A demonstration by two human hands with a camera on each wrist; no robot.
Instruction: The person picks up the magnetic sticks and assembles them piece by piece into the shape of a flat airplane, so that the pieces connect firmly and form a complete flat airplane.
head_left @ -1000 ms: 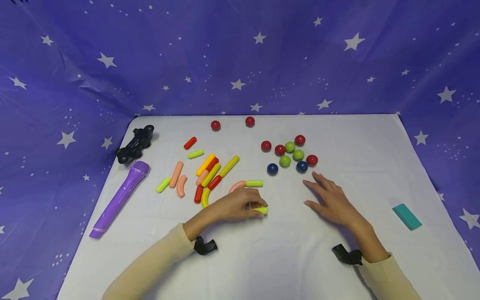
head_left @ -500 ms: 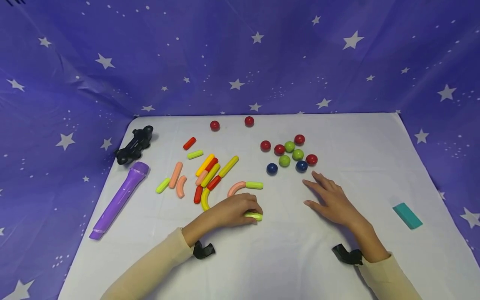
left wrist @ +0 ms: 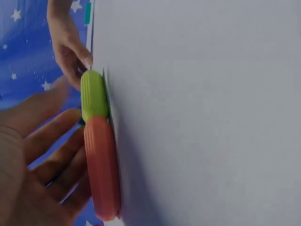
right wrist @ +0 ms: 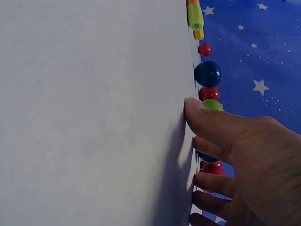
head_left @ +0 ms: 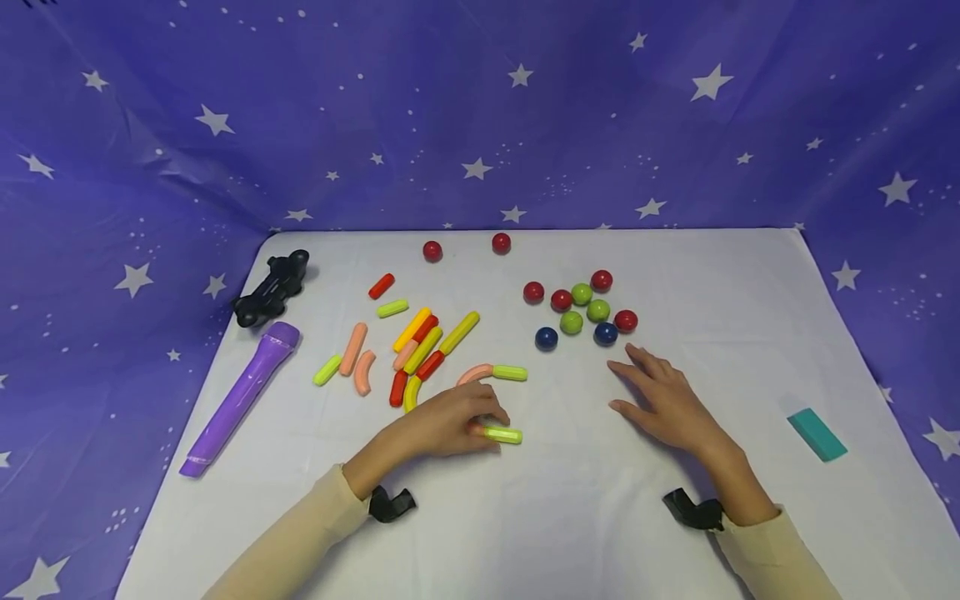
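A lime-green rod (head_left: 504, 435) lies on the white table, joined end to end with a coral rod (left wrist: 102, 169). My left hand (head_left: 450, 418) is around the coral part, its fingers spread and its thumb lifted off in the left wrist view. Just beyond it, a curved pink rod (head_left: 474, 373) meets another lime-green rod (head_left: 511, 373). My right hand (head_left: 663, 404) rests on the table with relaxed, parted fingers and holds nothing. Its fingertips are close to a dark blue ball (head_left: 605, 334) and a red ball (head_left: 626, 321).
Red, yellow and pink rods (head_left: 423, 348) sit in a cluster left of centre, with loose ones around. Several red, green and blue balls (head_left: 572, 322) stand at centre right. A purple microphone-shaped toy (head_left: 243, 400), a black object (head_left: 272, 289) and a teal block (head_left: 817, 434) lie farther out.
My left hand has drawn back left and slightly nearer, its grip loosened, showing more of the green rod, which now lies nearer the front. The right hand has stayed still.
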